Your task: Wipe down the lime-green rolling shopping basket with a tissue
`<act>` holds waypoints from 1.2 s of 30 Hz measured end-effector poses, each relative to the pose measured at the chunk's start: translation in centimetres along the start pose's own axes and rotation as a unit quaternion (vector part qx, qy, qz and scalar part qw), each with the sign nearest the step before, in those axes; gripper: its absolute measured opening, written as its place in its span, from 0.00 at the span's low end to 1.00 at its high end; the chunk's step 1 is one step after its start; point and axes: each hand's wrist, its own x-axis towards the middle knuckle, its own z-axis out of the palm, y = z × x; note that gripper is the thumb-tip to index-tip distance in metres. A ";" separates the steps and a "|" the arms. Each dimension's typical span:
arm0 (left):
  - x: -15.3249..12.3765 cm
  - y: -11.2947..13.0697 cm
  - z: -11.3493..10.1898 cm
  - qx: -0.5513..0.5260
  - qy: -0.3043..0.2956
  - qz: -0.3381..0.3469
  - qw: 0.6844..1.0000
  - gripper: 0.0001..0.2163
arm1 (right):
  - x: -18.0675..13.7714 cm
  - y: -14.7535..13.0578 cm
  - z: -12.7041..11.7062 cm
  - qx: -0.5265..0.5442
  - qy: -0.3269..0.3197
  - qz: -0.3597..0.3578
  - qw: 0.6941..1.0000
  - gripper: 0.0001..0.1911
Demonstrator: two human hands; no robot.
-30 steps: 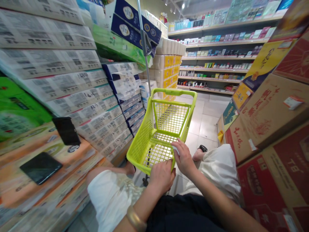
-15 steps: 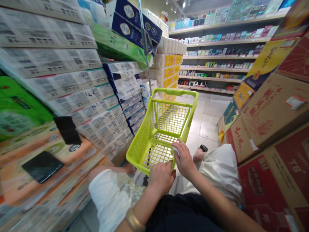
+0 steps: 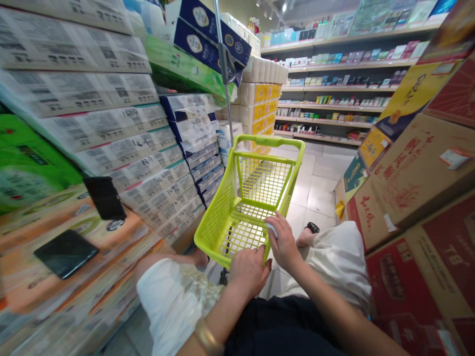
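A lime-green plastic shopping cart basket [image 3: 245, 198] stands on the pale tiled floor [image 3: 319, 183] of a shop aisle. Its walls are a grid of little holes, and nothing shows inside it. The left hand [image 3: 249, 271] curls its fingers over the near rim. The right hand [image 3: 284, 240] pinches a small white thing [image 3: 270, 228] at the rim. Tissue packs [image 3: 111, 133] are stacked on the left, cardboard boxes [image 3: 415, 173] on the right, and shelves [image 3: 334, 84] stand at the back.

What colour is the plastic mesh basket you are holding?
The plastic mesh basket is bright lime green, seen in the head view.
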 end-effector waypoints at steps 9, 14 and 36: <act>0.0 -0.2 0.0 -0.017 -0.005 -0.010 1.000 0.13 | -1.4 -1.1 -0.2 0.006 0.004 -0.007 1.000 0.17; -0.1 -0.3 0.0 -0.015 0.001 -0.007 1.000 0.13 | -0.9 -0.8 -0.3 -0.011 -0.010 -0.009 1.000 0.16; -0.1 -0.5 -0.2 -0.025 0.009 0.002 1.000 0.13 | 1.9 1.5 0.3 -0.010 0.039 0.039 0.998 0.15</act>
